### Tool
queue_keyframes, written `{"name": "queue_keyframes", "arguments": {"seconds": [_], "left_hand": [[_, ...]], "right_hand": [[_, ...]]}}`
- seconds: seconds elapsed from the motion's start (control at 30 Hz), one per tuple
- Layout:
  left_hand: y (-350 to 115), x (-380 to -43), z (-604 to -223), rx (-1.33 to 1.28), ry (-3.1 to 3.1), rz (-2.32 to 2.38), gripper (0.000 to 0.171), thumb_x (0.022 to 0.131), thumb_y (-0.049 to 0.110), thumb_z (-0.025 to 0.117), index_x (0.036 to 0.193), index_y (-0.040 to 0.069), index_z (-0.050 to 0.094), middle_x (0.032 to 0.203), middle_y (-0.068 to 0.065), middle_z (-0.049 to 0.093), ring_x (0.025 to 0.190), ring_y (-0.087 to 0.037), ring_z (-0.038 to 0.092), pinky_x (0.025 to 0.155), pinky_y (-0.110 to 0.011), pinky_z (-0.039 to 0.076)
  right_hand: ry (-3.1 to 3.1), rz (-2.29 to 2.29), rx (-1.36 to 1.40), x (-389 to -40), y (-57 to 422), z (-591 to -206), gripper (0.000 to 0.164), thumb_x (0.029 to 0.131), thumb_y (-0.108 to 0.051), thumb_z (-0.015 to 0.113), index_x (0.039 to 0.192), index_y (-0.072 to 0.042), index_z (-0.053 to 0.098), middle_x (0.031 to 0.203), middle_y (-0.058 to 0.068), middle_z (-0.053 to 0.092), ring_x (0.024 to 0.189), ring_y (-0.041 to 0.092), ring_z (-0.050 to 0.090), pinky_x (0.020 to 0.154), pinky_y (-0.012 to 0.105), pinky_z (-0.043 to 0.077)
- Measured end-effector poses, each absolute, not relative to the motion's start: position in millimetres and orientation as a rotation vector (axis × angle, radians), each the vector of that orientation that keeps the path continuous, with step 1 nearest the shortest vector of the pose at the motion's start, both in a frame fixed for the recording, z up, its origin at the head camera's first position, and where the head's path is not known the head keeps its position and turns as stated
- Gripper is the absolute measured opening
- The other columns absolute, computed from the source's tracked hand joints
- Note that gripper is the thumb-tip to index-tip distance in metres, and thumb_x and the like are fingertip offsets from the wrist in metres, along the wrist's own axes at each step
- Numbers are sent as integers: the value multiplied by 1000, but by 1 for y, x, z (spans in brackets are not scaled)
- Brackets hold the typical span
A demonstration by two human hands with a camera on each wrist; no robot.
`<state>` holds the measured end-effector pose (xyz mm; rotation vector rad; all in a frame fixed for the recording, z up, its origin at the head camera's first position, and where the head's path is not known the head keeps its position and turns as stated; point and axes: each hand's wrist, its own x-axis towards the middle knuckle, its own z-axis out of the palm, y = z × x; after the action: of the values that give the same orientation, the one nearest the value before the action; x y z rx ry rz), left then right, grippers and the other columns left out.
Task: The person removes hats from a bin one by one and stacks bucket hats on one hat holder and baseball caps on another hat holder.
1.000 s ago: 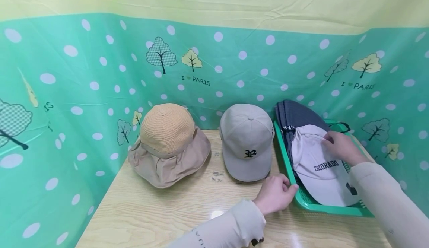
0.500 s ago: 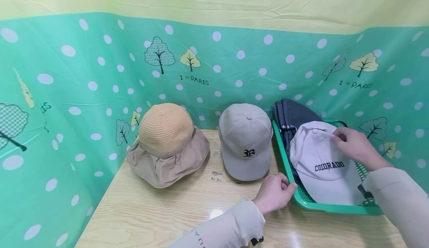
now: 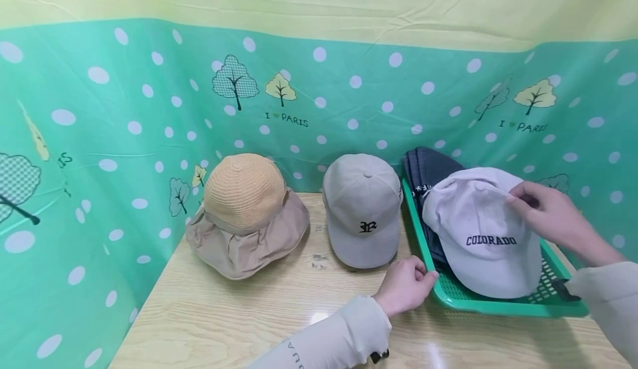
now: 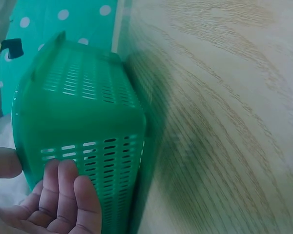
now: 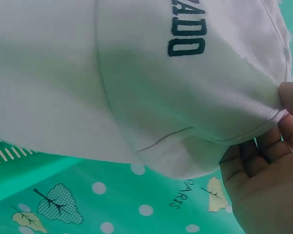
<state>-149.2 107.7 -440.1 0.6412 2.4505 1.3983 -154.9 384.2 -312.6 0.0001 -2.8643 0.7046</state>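
Note:
My right hand [image 3: 560, 214] pinches the side of a white baseball cap [image 3: 483, 214] lettered COLORADO, just above the green basket [image 3: 493, 306]. In the right wrist view, the thumb and fingers take a fold of the cap's crown [image 5: 200, 92]. My left hand [image 3: 405, 286] holds the basket's near left corner. The left wrist view shows its thumb over the rim and its fingers [image 4: 68, 190] against the slotted outer wall. A dark navy hat [image 3: 431, 167] lies folded inside the basket, partly hidden behind the white cap.
A grey baseball cap [image 3: 364, 208] stands on the wooden table [image 3: 224, 313] left of the basket. Farther left sits a straw sun hat [image 3: 244, 191] with a wide beige brim. A green and yellow patterned cloth [image 3: 319, 103] hangs behind and at both sides.
My right hand has lifted the white cap up from the basket, and the crown has puffed out into a rounder shape. The left hand keeps its place on the basket.

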Motion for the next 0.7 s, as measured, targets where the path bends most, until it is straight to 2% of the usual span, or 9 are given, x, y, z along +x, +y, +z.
{"name": "queue_keyframes", "arguments": {"seconds": [0.17,0.23,0.43,0.7], "left_hand": [[105,-150,-440,639,2439,1410,25,94,40,58,91,15,61,73,10,54,66,-3,51,63,-20,44],[104,-151,-440,626,2433,1424,29,95,43,55,94,15,61,74,10,54,67,-3,51,63,-21,45],[103,-158,-436,648,2437,1533,36,96,44,53,107,10,60,83,10,53,74,-3,50,69,-21,45],[105,-164,-425,701,2406,1739,47,98,40,50,127,3,52,96,10,51,84,-1,51,78,-18,45]], "right_hand": [[-2781,759,-28,-151,379,-304,30,99,-31,50,105,-3,58,100,18,59,73,12,50,54,26,43],[-2741,787,-38,-149,376,-300,30,99,-30,51,105,-2,59,97,16,59,71,11,49,53,26,43],[-2654,917,-54,-139,371,-288,27,97,-31,55,105,-6,59,90,-3,60,73,9,50,55,21,43],[-2573,1133,-45,-127,360,-282,25,98,-26,55,109,-4,56,95,-15,57,77,6,49,58,19,41]]}}
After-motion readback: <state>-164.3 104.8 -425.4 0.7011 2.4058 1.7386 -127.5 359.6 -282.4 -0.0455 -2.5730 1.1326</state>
